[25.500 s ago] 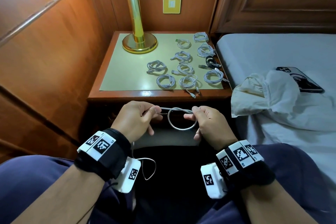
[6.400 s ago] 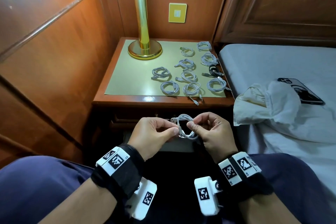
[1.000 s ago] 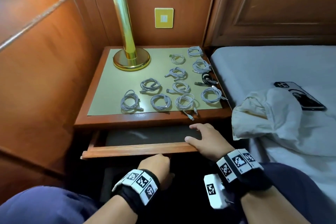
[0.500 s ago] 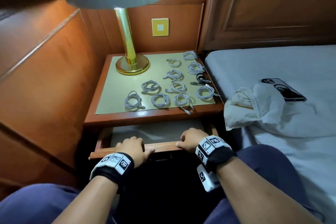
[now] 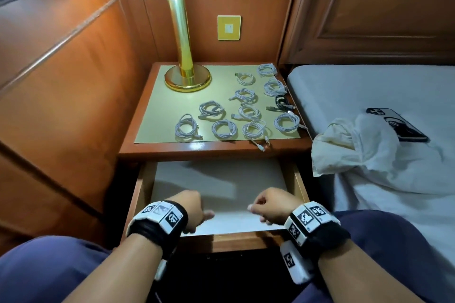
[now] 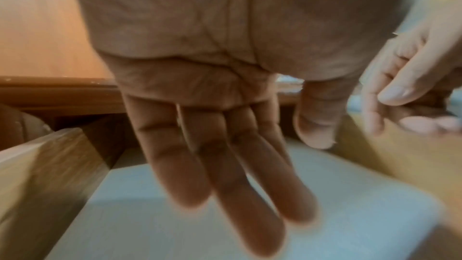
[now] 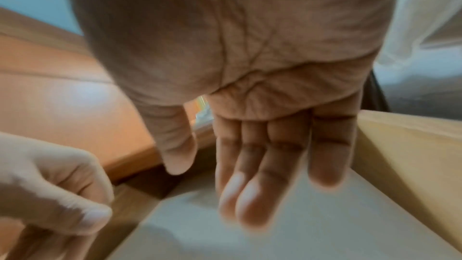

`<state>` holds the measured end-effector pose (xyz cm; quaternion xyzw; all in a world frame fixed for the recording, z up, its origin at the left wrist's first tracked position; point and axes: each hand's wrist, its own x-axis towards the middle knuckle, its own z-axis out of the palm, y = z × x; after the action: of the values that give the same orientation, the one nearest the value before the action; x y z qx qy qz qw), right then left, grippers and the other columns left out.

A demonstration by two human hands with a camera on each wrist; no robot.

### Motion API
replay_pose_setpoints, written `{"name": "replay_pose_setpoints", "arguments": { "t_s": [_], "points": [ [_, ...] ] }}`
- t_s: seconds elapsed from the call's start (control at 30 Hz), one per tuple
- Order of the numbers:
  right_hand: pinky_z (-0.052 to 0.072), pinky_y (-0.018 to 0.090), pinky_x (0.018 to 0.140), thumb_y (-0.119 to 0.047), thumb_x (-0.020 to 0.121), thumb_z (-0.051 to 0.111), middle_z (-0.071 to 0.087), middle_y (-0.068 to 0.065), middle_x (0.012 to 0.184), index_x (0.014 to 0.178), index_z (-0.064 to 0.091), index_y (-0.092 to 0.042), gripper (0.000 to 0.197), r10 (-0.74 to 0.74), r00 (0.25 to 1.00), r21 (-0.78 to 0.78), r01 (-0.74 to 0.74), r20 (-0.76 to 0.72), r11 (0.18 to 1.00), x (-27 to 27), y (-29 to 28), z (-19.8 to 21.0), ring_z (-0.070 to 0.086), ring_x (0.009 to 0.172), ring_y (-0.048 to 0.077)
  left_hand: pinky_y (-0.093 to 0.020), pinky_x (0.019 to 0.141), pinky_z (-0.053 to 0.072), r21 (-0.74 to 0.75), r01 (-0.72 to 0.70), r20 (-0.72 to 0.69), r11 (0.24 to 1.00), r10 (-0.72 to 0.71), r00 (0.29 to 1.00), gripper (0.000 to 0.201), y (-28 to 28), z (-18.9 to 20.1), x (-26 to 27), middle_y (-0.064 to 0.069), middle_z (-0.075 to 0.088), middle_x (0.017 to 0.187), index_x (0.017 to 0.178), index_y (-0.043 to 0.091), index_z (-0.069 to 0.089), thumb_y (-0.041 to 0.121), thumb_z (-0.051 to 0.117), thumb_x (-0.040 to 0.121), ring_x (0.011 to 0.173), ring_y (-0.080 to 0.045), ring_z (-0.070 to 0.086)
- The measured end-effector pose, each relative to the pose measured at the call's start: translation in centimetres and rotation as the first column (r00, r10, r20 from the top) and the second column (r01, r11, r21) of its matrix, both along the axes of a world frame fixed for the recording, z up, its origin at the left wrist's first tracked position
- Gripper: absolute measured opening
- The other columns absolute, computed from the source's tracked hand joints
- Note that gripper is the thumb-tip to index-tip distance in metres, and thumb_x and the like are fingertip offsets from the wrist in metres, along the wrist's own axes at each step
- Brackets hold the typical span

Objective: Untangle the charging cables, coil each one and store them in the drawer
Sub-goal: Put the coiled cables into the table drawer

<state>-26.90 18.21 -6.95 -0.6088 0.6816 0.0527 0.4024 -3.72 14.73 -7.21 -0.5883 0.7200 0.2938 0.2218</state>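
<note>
Drawer (image 5: 216,241): standing open, ready for storing. Coiled cables (image 5: 242,108): waiting in rows on table (image 5: 157,150). My left hand (image 5: 192,209) and right hand (image 5: 273,206): fingers relaxing, holding nothing, hovering over drawer.

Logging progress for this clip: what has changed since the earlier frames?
The drawer has been pulled far out. The left hand and right hand have let go of its front edge and hover open over the pale liner. The last coiled cable has joined the others on the nightstand. Lamp, phone and cloth stayed put.
</note>
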Motion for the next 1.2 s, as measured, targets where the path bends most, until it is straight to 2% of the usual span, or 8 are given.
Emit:
{"name": "replay_pose_setpoints", "arguments": {
  "t_s": [0.1,0.23,0.37,0.43,0.6,0.8,0.97,1.2],
  "points": [
    [0.045,0.026,0.07,-0.045,0.091,0.064,0.066,-0.009,0.082,0.088,0.064,-0.025,0.02,-0.109,0.993,-0.335,0.114,0.035,0.935,-0.8,-2.3,1.9,0.062,0.077,0.01,-0.033,0.077,0.055,-0.309,-0.146,-0.178,0.94,0.093,0.98,0.032,-2.3,2.2,0.4,0.001,0.068,0.083,0.082,0.023,0.062,0.052,0.056,0.095,0.077,-0.016,0.065],
    [0.045,0.02,0.066,-0.033,0.09,0.067,0.062,-0.002,0.081,0.103,0.059,-0.023,0.018,-0.209,0.955,-0.571,0.294,0.211,0.766,-2.5,-6.4,4.3,0.058,0.073,0.009,-0.041,0.095,0.049,-0.534,-0.352,-0.38,0.769,0.153,0.912,0.041,-6.5,4.1,1.5,-0.007,0.053,0.121,0.127,0.02,0.051,0.041,0.062,0.093,0.108,-0.028,0.058],
    [0.048,0.038,0.101,-0.049,0.09,0.065,0.048,0.009,0.128,0.14,0.045,-0.036,0.056,-0.138,0.99,-0.528,0.115,-0.004,0.842,-3.6,-10.1,3.6,0.061,0.107,0.022,-0.048,0.113,0.032,-0.516,-0.28,-0.229,0.81,0.185,0.956,0.081,-9.3,3.5,2.1,-0.014,0.016,0.154,0.154,0.031,0.02,0.046,0.067,0.09,0.14,-0.038,0.031],
    [0.04,0.039,0.109,-0.057,0.09,0.061,0.038,0.013,0.139,0.147,0.037,-0.041,0.064,-0.103,0.988,-0.453,0.042,-0.111,0.89,-3.5,-11.2,2.8,0.05,0.125,0.029,-0.051,0.116,0.029,-0.461,-0.244,-0.136,0.853,0.204,0.97,0.08,-10.5,2.6,2.3,-0.015,0.011,0.159,0.153,0.033,0.025,0.053,0.066,0.088,0.144,-0.039,0.026],
    [0.046,0.038,0.1,-0.05,0.089,0.067,0.043,0.007,0.123,0.12,0.059,-0.03,0.038,-0.074,0.986,-0.477,-0.007,-0.151,0.879,-3.3,-12.5,1.6,0.056,0.111,0.028,-0.045,0.097,0.045,-0.526,-0.314,-0.291,0.791,0.179,0.94,0.022,-12.2,1.6,2.8,-0.011,0.056,0.116,0.096,0.026,0.061,0.041,0.073,0.086,0.116,-0.036,0.051],
    [0.039,0.025,0.082,-0.045,0.081,0.078,0.049,0.002,0.106,0.099,0.067,-0.029,0.026,-0.027,0.998,-0.458,-0.003,-0.06,0.889,-4.1,-11.3,2.2,0.056,0.09,0.015,-0.033,0.075,0.04,-0.472,-0.253,-0.301,0.845,0.115,0.947,0.03,-10.3,2.8,3.0,-0.004,0.051,0.093,0.067,0.03,0.057,0.039,0.086,0.074,0.093,-0.026,0.056],
    [0.039,0.012,0.059,-0.037,0.071,0.088,0.068,-0.006,0.081,0.082,0.074,-0.025,0.022,0.143,0.985,-0.354,-0.1,0.097,0.93,-4.6,-7.3,3.8,0.062,0.067,0.001,-0.028,0.078,0.046,-0.326,0.003,-0.301,0.945,-0.107,0.948,0.027,-5.2,4.0,1.2,0.01,0.051,0.099,0.071,0.031,0.067,0.046,0.089,0.065,0.089,-0.013,0.054],
    [0.05,0.026,0.073,-0.04,0.071,0.085,0.07,-0.009,0.086,0.093,0.075,-0.024,0.03,0.367,0.924,0.044,-0.364,-0.109,0.93,-0.4,-4.2,-0.4,0.064,0.081,0.011,-0.026,0.075,0.051,-0.013,0.167,0.152,0.986,-0.163,0.975,0.034,-2.6,-0.1,0.7,-0.002,0.073,0.103,0.098,0.018,0.076,0.042,0.083,0.076,0.092,-0.023,0.067]
  ]
}}
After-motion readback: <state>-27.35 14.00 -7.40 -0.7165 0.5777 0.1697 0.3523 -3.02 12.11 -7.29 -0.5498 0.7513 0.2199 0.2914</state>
